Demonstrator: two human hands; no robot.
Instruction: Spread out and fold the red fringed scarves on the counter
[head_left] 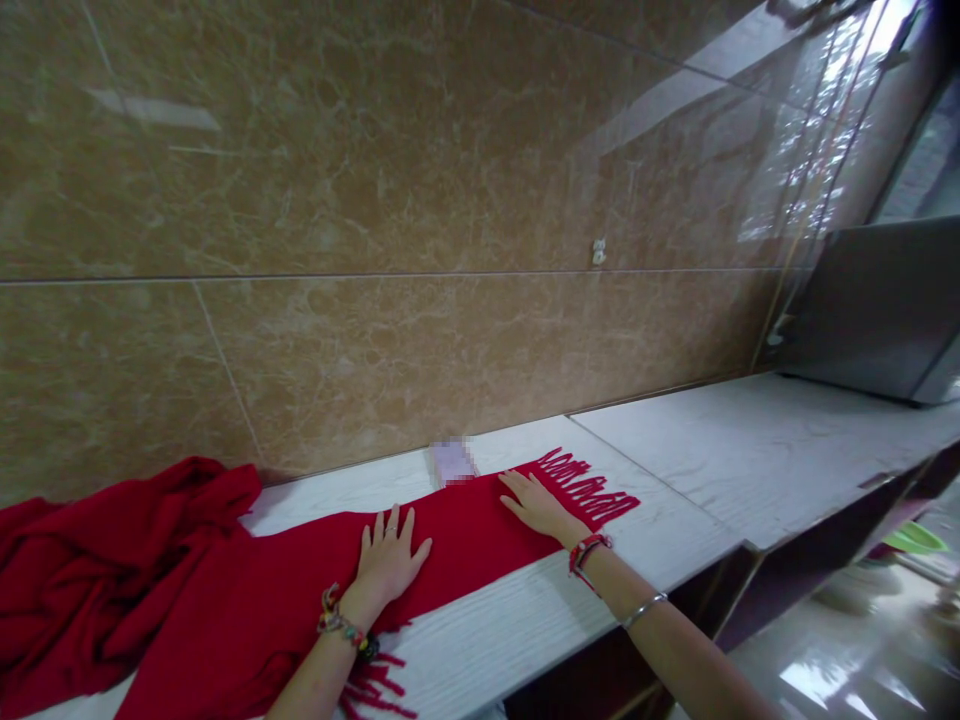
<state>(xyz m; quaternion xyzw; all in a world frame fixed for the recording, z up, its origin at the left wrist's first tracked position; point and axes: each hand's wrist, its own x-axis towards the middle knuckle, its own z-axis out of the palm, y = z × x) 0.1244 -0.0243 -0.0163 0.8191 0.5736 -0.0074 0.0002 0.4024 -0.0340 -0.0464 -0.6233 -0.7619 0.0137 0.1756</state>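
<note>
A red fringed scarf [465,535] lies stretched along the white countertop, its far end flat with tassels fanned to the right. My left hand [391,560] rests on the middle of the flat part, palm down with fingers spread. Near the tasselled end, my right hand [538,503] presses flat on the cloth, fingers extended. At the left the rest of the scarf is bunched in loose folds against the wall. More tassels hang by my left wrist, partly hidden by the forearm.
A small pale box [452,462], blurred out, sits behind the scarf by the tiled wall [390,370]. The white countertop [675,440] runs right to a large grey appliance-like box [877,310]. Open shelves lie below its front edge. A green basin [916,538] is at lower right.
</note>
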